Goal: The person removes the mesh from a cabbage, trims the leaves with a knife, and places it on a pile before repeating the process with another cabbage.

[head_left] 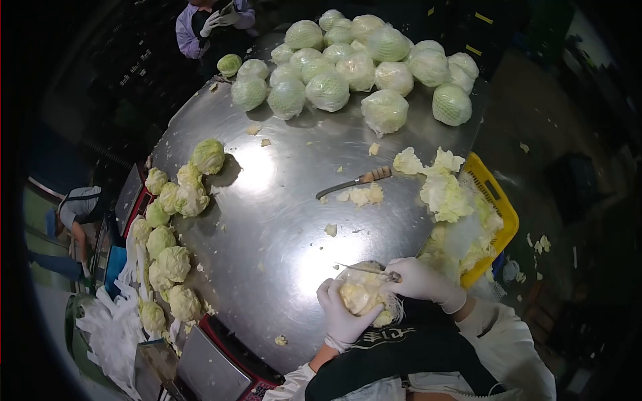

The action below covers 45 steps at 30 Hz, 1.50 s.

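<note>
My left hand point(343, 314), in a white glove, cups a cabbage point(361, 295) from below at the near edge of the steel table point(281, 220). My right hand point(421, 279), also gloved, grips a knife point(371, 270) whose blade lies across the top of that cabbage. A second knife point(354, 182) with a wooden handle lies on the table further away, beside cut cabbage scraps point(364, 195).
A heap of netted cabbages point(354, 63) fills the far end. Trimmed cabbages point(175, 220) line the left edge. A yellow crate point(491, 220) with loose leaves sits at the right. Scales point(204, 364) stand near left. Another person point(210, 27) stands at the far end, one more point(77, 210) at left.
</note>
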Each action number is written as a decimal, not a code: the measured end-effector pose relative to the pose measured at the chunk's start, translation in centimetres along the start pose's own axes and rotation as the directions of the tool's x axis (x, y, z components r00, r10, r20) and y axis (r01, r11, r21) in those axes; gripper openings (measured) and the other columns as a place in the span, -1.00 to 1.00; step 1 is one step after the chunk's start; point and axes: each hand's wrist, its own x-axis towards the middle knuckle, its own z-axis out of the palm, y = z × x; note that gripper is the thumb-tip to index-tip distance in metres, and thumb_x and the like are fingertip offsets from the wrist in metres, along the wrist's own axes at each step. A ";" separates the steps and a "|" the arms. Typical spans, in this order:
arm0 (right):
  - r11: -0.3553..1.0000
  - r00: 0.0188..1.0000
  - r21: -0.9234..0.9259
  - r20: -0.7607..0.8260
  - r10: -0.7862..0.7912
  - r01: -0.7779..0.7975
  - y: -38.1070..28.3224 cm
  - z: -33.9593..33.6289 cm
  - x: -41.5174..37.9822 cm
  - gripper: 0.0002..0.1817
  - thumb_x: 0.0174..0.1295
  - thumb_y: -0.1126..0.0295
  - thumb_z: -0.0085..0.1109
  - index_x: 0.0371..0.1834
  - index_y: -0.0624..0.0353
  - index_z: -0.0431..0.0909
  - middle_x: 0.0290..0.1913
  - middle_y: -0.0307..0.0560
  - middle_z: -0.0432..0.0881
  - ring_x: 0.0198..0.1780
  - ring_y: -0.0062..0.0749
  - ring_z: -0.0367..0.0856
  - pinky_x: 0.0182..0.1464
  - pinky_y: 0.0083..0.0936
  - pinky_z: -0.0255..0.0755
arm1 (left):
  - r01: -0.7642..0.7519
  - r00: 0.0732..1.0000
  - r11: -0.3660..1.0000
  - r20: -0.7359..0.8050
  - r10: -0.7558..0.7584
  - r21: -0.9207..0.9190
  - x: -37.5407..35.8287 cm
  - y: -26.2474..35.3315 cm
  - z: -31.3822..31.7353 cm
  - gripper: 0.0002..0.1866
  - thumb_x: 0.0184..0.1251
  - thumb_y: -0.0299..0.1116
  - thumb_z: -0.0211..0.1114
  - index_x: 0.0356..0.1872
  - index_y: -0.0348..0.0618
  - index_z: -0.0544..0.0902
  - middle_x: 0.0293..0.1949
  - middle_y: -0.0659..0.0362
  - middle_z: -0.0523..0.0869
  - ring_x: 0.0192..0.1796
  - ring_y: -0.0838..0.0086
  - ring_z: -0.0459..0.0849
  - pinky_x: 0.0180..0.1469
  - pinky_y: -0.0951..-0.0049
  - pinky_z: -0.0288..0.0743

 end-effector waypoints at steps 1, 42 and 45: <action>0.993 0.997 0.102 -0.044 0.071 -0.066 -1.0 -0.5 -0.5 -0.73 0.21 0.30 0.35 -0.41 0.33 0.60 -0.49 0.16 0.56 -0.43 0.00 0.62 -0.31 -0.28 0.48 | -0.023 1.000 0.999 0.015 0.023 0.024 0.0 -0.2 0.1 0.05 -0.16 -0.04 0.73 0.32 -0.26 0.28 0.20 -0.20 0.24 0.30 -0.11 0.30 0.34 -0.03 0.32; 0.590 0.263 0.807 -0.562 0.784 -0.035 18.3 -4.9 -12.1 -0.90 0.30 0.31 0.15 -0.30 0.06 0.53 -0.60 -0.32 0.44 -0.71 -0.59 0.40 -0.68 -0.56 0.32 | 0.207 0.978 0.765 0.124 -0.166 -0.609 -2.9 -7.3 -7.9 0.30 -0.21 -0.12 0.74 0.58 -0.20 0.08 0.39 -0.10 0.39 0.43 0.09 0.42 0.46 0.12 0.35; 0.836 0.146 0.539 -0.823 0.549 -0.106 25.1 -7.2 -15.9 -0.90 0.32 0.38 0.14 -0.22 0.16 0.53 -0.49 -0.21 0.51 -0.51 -0.44 0.56 -0.41 -0.44 0.52 | -0.030 0.984 0.986 0.167 0.057 -0.162 0.1 -4.6 -8.7 0.31 -0.28 -0.05 0.76 0.55 -0.23 0.14 0.39 -0.17 0.38 0.45 0.01 0.40 0.46 0.09 0.34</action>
